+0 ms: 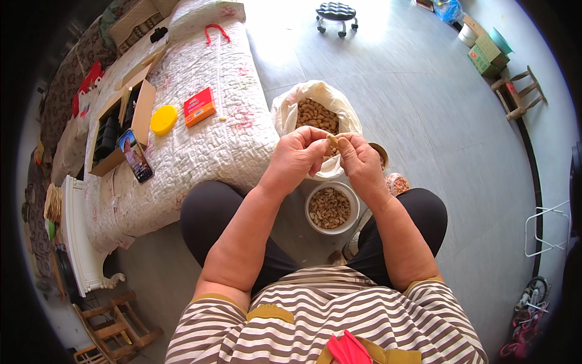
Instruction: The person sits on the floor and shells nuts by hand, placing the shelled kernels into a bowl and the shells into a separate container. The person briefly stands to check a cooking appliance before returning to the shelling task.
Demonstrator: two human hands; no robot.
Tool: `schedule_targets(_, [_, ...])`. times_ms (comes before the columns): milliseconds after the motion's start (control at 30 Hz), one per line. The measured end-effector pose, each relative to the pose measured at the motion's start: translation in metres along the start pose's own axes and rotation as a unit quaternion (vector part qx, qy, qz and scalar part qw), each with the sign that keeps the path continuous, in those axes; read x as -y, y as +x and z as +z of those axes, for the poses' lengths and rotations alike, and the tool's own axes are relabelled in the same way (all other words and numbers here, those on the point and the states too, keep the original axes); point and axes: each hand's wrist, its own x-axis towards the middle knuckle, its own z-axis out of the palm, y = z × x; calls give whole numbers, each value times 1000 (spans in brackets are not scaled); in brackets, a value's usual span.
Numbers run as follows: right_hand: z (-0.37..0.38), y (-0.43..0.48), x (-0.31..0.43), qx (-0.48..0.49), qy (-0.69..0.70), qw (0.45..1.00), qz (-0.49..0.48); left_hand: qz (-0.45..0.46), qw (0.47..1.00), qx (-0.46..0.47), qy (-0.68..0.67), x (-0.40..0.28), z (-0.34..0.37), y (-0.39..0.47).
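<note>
Between the fingertips of my left hand (298, 152) and my right hand (362, 160) is a peanut pod (333, 138), pinched from both sides. Just beyond them stands a white woven sack (286, 107), its mouth rolled wide around unshelled peanuts (317, 114). Below my hands, a white bucket (355, 218) on the floor holds broken peanut shells (329, 208). Past my right wrist, a clear container of shelled peanuts (398, 184) is partly covered by my forearm. A round tin or bowl (381, 154) shows only its edge behind my right hand.
At left is a bed with a quilted cover (236, 150). On it lie a yellow lid (163, 120), a red-orange box (200, 107), and a phone (135, 156) leaning on a cardboard box (146, 111). A wheeled stool (336, 12) stands ahead; a wooden stool (518, 93) sits by the right wall.
</note>
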Motion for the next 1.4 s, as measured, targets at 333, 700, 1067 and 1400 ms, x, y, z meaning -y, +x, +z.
schedule_targets(333, [-1, -5, 7, -11, -126, 986, -105, -3, 1000, 18, -13, 0, 4, -4])
schedule_targets(700, [6, -10, 4, -46, -201, 970, -126, 23, 999, 25, -9, 12, 13, -6])
schedule_targets(1067, [11, -5, -11, -13, 178, 982, 61, 102, 986, -11, 131, 13, 19, -8])
schedule_targets(1400, [8, -1, -13, 20, 367, 909, 197, 300, 859, -20, 413, 20, 20, -11])
